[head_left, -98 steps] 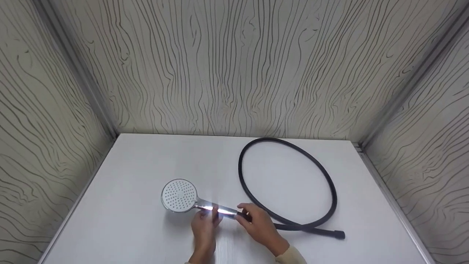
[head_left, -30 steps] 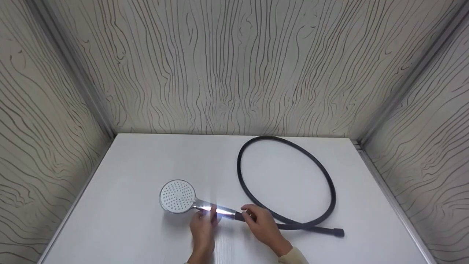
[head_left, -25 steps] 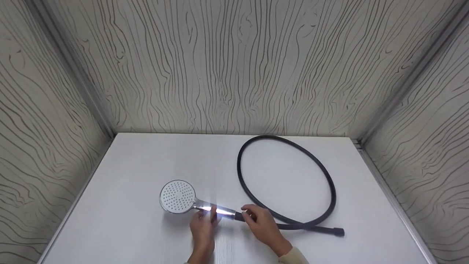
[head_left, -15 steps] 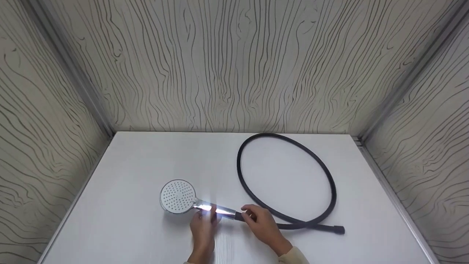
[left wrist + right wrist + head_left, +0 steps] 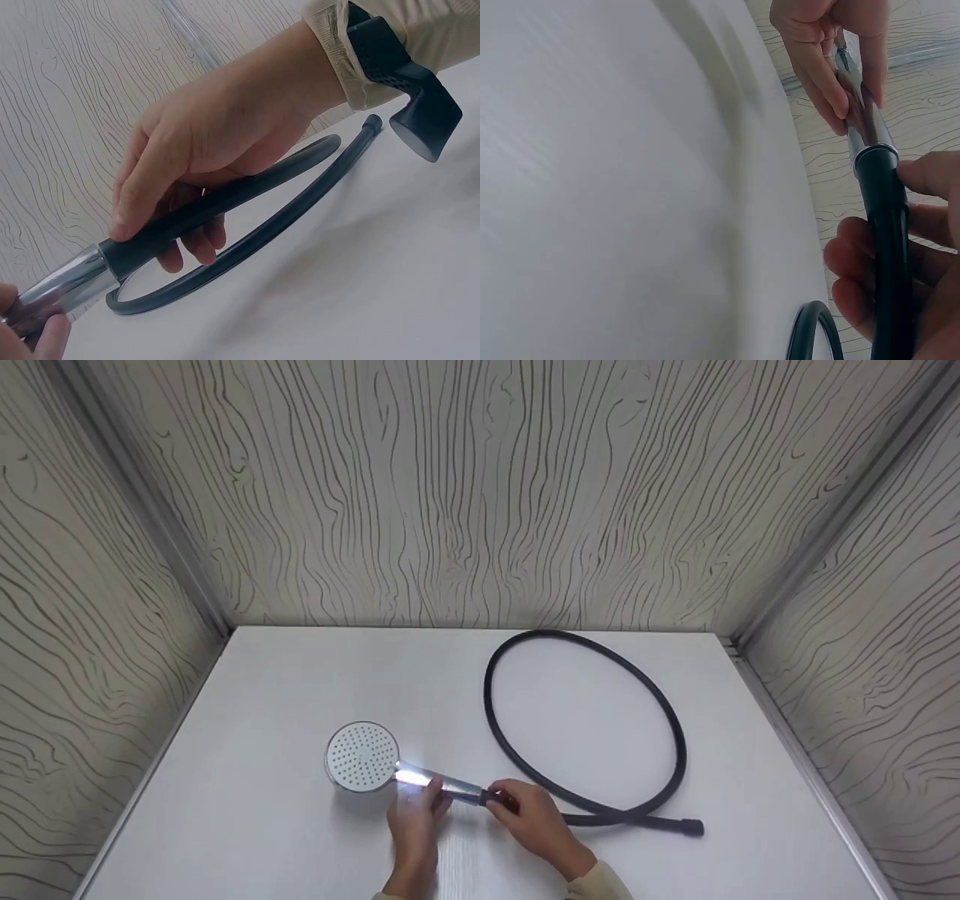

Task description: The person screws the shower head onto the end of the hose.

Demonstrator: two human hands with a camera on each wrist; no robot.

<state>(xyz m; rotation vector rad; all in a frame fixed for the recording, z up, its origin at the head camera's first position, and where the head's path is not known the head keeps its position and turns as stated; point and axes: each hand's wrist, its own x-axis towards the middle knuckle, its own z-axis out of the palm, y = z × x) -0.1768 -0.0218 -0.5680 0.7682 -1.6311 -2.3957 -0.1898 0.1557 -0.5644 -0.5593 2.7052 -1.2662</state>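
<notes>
A chrome shower head [image 5: 363, 756] with a round, white, holed face points left in the head view. My left hand [image 5: 415, 825] pinches its shiny handle [image 5: 459, 788] midway along. At the handle's lower end sits the end of a black shower hose [image 5: 666, 735], its dark collar [image 5: 129, 255] right against the chrome rim in the left wrist view. My right hand [image 5: 534, 819] grips that collar end, the thumb at the collar and the other fingers curled under the hose, as the right wrist view shows.
The hose lies in a wide loop on the white table [image 5: 285, 690], its free end [image 5: 691, 827] to the right of my right hand. Wood-patterned panels [image 5: 450, 495] stand along the back and both sides.
My right thumb and fingers have closed back onto the hose collar after standing slightly looser around it. The shower head has risen and turned very slightly; my left hand keeps its grip.
</notes>
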